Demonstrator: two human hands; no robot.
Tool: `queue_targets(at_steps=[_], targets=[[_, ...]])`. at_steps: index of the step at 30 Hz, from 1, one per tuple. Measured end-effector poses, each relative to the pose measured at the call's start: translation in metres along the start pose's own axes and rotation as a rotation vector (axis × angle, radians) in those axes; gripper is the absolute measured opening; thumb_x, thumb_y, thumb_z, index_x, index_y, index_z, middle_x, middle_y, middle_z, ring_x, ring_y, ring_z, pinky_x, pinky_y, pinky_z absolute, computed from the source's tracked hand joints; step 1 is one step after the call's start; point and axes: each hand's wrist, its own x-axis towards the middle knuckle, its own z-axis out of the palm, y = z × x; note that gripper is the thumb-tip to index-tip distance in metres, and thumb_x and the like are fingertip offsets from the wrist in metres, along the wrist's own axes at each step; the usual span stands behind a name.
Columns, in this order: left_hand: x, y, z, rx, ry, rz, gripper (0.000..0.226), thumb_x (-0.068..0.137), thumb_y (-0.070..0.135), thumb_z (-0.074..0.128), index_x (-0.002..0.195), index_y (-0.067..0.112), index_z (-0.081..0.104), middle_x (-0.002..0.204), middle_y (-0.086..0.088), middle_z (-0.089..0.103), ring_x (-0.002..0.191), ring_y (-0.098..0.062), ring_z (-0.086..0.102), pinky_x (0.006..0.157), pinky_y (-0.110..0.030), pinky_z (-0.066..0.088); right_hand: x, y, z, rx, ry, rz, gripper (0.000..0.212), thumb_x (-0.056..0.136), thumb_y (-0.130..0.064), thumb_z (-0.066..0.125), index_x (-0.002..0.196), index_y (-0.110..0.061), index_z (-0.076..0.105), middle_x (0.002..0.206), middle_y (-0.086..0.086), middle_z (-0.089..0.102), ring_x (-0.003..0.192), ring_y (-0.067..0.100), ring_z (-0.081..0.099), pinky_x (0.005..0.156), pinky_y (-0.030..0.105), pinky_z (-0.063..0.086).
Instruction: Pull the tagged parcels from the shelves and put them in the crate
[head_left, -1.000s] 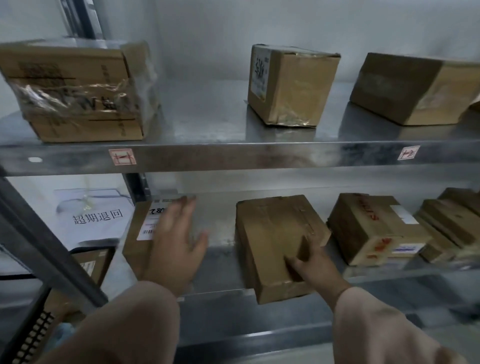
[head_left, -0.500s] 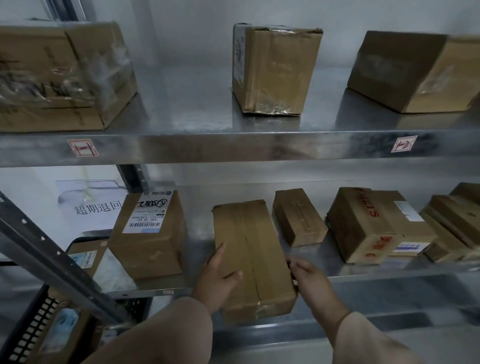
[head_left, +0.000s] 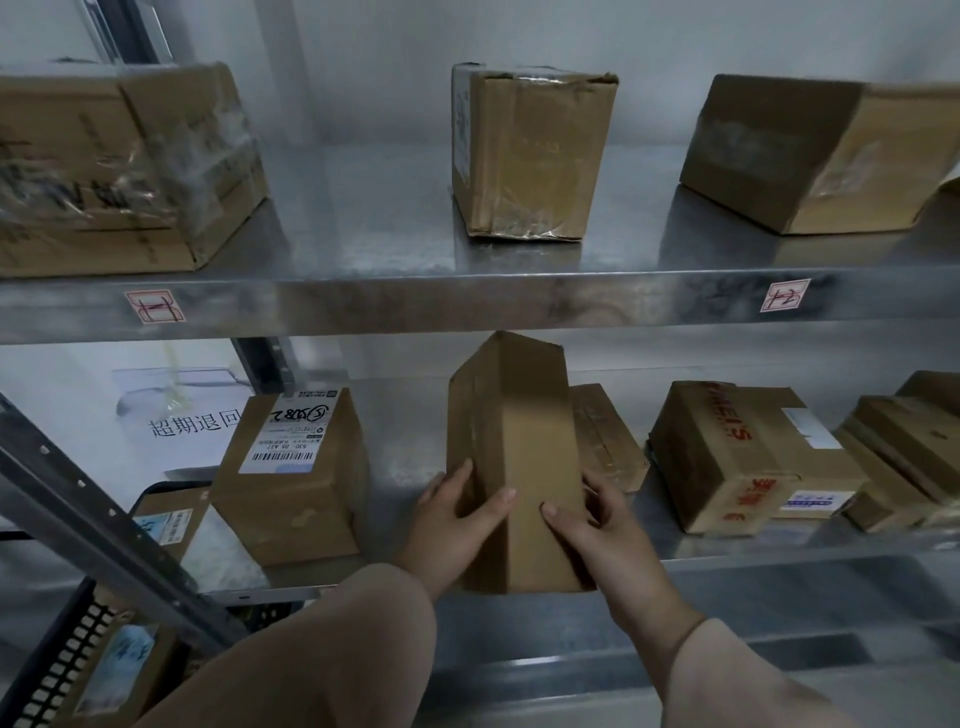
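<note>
A long, plain cardboard parcel stands tilted on end at the near edge of the dull steel lower shelf. The left hand and right hand clasp its near end, thumbs on top.

Single wide-angle view from the person's head, forward and slightly down, close to the metal shelves

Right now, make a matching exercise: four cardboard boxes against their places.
1 long plain brown cardboard box
2 brown cardboard box with white barcode label
3 brown cardboard box with red lettering
4 tall taped brown cardboard box
a upper shelf, centre
b lower shelf, right
c between left hand and right hand
d lower shelf, left
Pairs: 1-c, 2-d, 3-b, 4-a
</note>
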Motion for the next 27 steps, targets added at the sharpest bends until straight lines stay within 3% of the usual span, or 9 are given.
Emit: queue_targets(at_steps=[2, 6, 8, 11, 15, 18, 22, 24, 27], targets=[[-0.004, 0.009, 0.005, -0.143, -0.049, 0.022, 0.083, 0.071, 0.070, 0.064, 0.142, 0.035, 0.042, 0.146, 0.004, 0.046, 0.129, -0.019, 0.049, 0.111, -0.043, 0.037, -0.003, 0.001, 0.005, -0.051, 0.005, -0.097, 0.053, 0.078, -0.026, 0.077, 0.123, -0.039, 0.052, 0.117, -0.011, 0.061, 0.105, 0.007, 0.061, 0.085, 0.029, 0.054], [-0.006, 0.010, -0.002, -0.351, 0.059, 0.002, 0.035, 0.087, 0.046, 0.063, 0.119, 0.032, 0.063, 0.116, 0.003, 0.070, 0.101, -0.015, 0.068, 0.092, -0.038, 0.054, -0.005, -0.007, 0.005, -0.051, -0.035, -0.174, 0.027, 0.094, -0.025, 0.057, 0.111, -0.045, 0.064, 0.114, -0.019, 0.064, 0.104, -0.003, 0.061, 0.081, 0.020, 0.052], [-0.006, 0.003, -0.006, -0.530, 0.048, -0.126, 0.041, 0.086, 0.046, 0.065, 0.122, 0.025, 0.063, 0.110, 0.004, 0.073, 0.099, -0.017, 0.069, 0.090, -0.037, 0.055, -0.005, -0.011, 0.003, -0.136, -0.035, -0.212, 0.028, 0.096, -0.023, 0.054, 0.108, -0.045, 0.067, 0.113, -0.022, 0.065, 0.106, -0.005, 0.059, 0.085, 0.017, 0.051], [-0.007, -0.008, -0.011, -0.791, -0.008, -0.339, 0.069, 0.066, 0.052, 0.077, 0.124, 0.018, 0.061, 0.114, -0.005, 0.072, 0.102, -0.027, 0.069, 0.093, -0.045, 0.052, -0.002, -0.017, 0.001, -0.232, 0.051, -0.273, 0.035, 0.093, -0.024, 0.060, 0.111, -0.054, 0.058, 0.120, -0.019, 0.058, 0.102, -0.013, 0.054, 0.076, 0.006, 0.046], [-0.013, -0.018, -0.022, -0.980, -0.113, -0.427, 0.075, 0.059, 0.050, 0.079, 0.123, 0.016, 0.060, 0.113, -0.013, 0.071, 0.100, -0.034, 0.069, 0.085, -0.047, 0.054, 0.000, -0.015, -0.002, -0.163, -0.035, -0.033, 0.053, 0.089, -0.045, 0.062, 0.134, -0.058, 0.036, 0.126, -0.022, 0.053, 0.110, 0.002, 0.058, 0.090, 0.028, 0.051], [-0.018, -0.016, -0.023, -0.882, -0.077, -0.373, 0.066, 0.070, 0.054, 0.072, 0.125, 0.020, 0.060, 0.116, -0.009, 0.071, 0.105, -0.031, 0.068, 0.095, -0.048, 0.050, -0.007, -0.010, 0.000, -0.113, -0.100, 0.011, 0.046, 0.089, -0.048, 0.058, 0.126, -0.066, 0.039, 0.117, -0.031, 0.057, 0.095, -0.006, 0.064, 0.073, 0.019, 0.055], [-0.034, -0.012, -0.030, -0.389, 0.134, -0.024, 0.034, 0.095, 0.038, 0.056, 0.128, 0.043, 0.049, 0.124, 0.004, 0.064, 0.114, -0.015, 0.058, 0.107, -0.043, 0.040, -0.025, 0.000, 0.004, -0.123, -0.023, -0.071, 0.052, 0.091, -0.039, 0.060, 0.134, -0.058, 0.038, 0.124, -0.027, 0.055, 0.104, -0.004, 0.061, 0.081, 0.022, 0.055], [-0.045, -0.012, -0.036, -0.305, 0.130, 0.074, 0.036, 0.098, 0.030, 0.052, 0.130, 0.045, 0.045, 0.122, 0.006, 0.064, 0.113, -0.011, 0.058, 0.106, -0.041, 0.041, -0.039, 0.005, 0.006, -0.179, 0.010, -0.113, 0.054, 0.091, -0.038, 0.060, 0.137, -0.053, 0.037, 0.125, -0.029, 0.051, 0.102, -0.009, 0.059, 0.074, 0.014, 0.053], [-0.068, -0.014, -0.045, -0.236, 0.021, 0.085, 0.043, 0.089, 0.055, 0.051, 0.131, 0.049, 0.044, 0.122, 0.019, 0.058, 0.103, 0.006, 0.052, 0.090, -0.025, 0.042, -0.063, 0.014, 0.016, -0.274, 0.057, -0.145, 0.052, 0.091, -0.040, 0.059, 0.136, -0.053, 0.038, 0.128, -0.030, 0.048, 0.108, -0.008, 0.056, 0.080, 0.017, 0.052]])
